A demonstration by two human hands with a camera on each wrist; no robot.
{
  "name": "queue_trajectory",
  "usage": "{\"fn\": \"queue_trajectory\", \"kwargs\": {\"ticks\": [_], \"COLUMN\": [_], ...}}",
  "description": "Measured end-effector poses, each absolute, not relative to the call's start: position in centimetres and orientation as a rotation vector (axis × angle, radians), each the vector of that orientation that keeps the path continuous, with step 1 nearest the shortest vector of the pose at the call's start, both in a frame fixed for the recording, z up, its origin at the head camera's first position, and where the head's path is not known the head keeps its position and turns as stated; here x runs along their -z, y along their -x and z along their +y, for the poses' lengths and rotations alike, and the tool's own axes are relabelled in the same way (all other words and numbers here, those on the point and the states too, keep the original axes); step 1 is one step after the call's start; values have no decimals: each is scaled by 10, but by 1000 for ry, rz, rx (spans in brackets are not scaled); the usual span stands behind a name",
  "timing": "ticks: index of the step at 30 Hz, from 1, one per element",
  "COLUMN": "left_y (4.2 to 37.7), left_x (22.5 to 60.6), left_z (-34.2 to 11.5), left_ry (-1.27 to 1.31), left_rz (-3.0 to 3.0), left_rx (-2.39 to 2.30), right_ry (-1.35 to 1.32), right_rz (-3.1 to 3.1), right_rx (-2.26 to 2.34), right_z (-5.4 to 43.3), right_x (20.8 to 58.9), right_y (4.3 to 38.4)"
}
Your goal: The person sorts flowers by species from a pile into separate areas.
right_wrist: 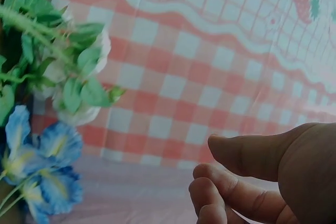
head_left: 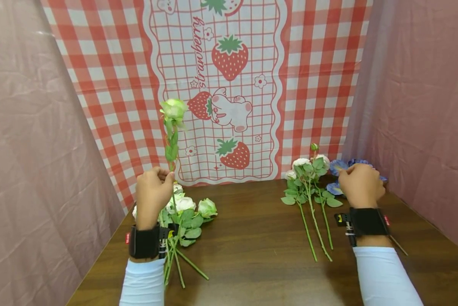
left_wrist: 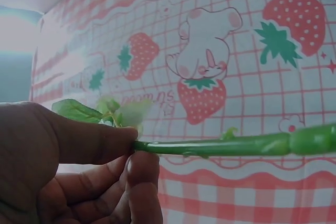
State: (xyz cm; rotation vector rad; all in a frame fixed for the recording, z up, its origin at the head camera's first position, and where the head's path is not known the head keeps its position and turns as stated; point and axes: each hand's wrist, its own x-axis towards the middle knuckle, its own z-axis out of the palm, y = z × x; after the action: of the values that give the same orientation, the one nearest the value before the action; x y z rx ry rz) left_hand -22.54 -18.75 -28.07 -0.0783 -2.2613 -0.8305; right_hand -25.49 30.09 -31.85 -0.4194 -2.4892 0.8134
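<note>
Upright in the head view stands a pale green artificial rose (head_left: 174, 109). My left hand (head_left: 154, 193) pinches its stem (left_wrist: 220, 145) between thumb and fingertips, as the left wrist view shows. Below and beside that hand lies a bunch of white and pale green roses (head_left: 185, 205) with leafy stems. My right hand (head_left: 362, 185) hovers over blue flowers (right_wrist: 47, 163), holding nothing. Its fingers are loosely bent, with a gap between thumb (right_wrist: 247, 153) and index finger. Part of the blue flowers is hidden behind the right hand in the head view.
White roses (head_left: 301, 162) with several green stems lie on the right of the brown wooden table (head_left: 252, 250). A red checked strawberry cloth (head_left: 229, 102) hangs behind it. Pinkish curtains (head_left: 424, 106) hang at both sides.
</note>
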Motion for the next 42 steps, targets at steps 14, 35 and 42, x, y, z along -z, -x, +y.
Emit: {"fn": "queue_trajectory", "kwargs": {"ticks": [14,35,42], "left_y": [216,211,213], "left_x": [276,283,290], "left_z": [-168,-135,-120], "left_ry": [174,310,386], "left_rz": [-2199,-2225,-2202], "left_rx": [862,870,838], "right_ry": [201,-150,-230], "right_rz": [-2296,-2180,-2203], "right_rx": [-653,-534,-517], "right_z": [234,157,133], "right_x": [305,315,323], "right_y": [241,224,215]}}
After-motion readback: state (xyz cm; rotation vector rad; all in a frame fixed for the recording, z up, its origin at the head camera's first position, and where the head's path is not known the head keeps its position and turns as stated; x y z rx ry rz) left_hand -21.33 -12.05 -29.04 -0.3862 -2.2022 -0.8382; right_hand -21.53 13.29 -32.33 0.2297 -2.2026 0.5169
